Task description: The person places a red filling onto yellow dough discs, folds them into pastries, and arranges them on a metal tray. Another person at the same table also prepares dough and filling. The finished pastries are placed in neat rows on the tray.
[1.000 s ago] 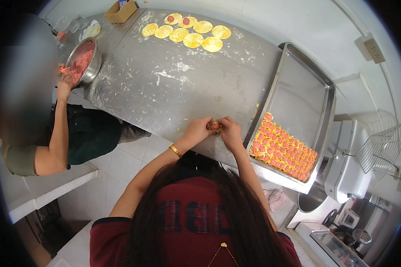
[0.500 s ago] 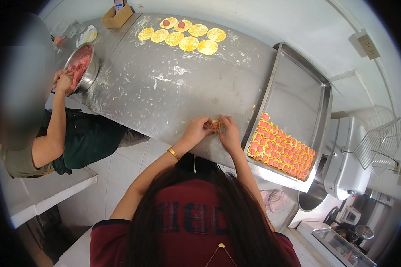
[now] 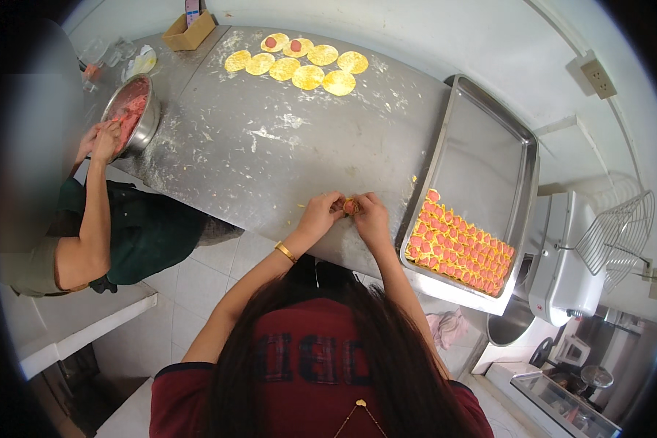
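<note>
Over the near edge of the steel table (image 3: 270, 171), my left hand (image 3: 320, 216) and my right hand (image 3: 372, 219) meet around a small open-topped dumpling (image 3: 351, 206). Its yellow wrapper is gathered about a pink meat filling, and the fingers of both hands pinch its sides. To the right, a deep steel tray (image 3: 482, 135) has its near part packed with rows of similar dumplings (image 3: 460, 248). At the far side of the table lie several round yellow wrappers (image 3: 308, 77) in two rows; two of them bear a ball of pink meat (image 3: 296, 45).
At the left a co-worker's hands (image 3: 104, 140) work at a steel bowl (image 3: 147, 120) of pink minced meat. A cardboard box (image 3: 190, 31) stands at the far left. White flour marks the tabletop. Beyond the tray is a white machine (image 3: 568, 255) beside a wire rack (image 3: 620, 241).
My right hand's fingers have closed in on the dumpling, which turns slightly between both hands. The co-worker's hands have shifted a little at the bowl. The whole view has moved slightly.
</note>
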A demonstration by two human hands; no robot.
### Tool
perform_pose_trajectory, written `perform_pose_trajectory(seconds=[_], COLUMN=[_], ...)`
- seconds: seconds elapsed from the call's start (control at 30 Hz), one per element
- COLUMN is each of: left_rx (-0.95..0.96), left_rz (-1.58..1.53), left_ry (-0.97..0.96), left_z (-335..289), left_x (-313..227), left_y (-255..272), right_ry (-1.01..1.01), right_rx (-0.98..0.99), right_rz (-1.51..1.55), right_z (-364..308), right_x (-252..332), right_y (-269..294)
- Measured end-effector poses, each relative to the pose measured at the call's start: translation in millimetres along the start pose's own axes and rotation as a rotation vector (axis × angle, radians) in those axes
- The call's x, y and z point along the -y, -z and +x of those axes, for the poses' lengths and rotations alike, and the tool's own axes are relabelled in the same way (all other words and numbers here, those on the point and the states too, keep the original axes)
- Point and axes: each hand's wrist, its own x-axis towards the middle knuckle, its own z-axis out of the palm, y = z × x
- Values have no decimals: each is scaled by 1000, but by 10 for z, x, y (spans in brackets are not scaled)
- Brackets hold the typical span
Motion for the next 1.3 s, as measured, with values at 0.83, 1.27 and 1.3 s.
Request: perform_pose_trajectory(seconds=[0.83, 1.27, 1.3], left_rx=[347, 302, 313], left_rz=[28, -22, -23], left_ry=[210, 206, 214], left_z=[-700, -818, -820], left_x=[76, -148, -155], left_y=[866, 238, 215], right_ry=[-212, -75, -68], right_rx=[-123, 200, 214], right_rz=[-289, -367, -385], right_z=[294, 299, 313], right_x=[-1076, -960, -945], right_y=[1787, 1939, 1938])
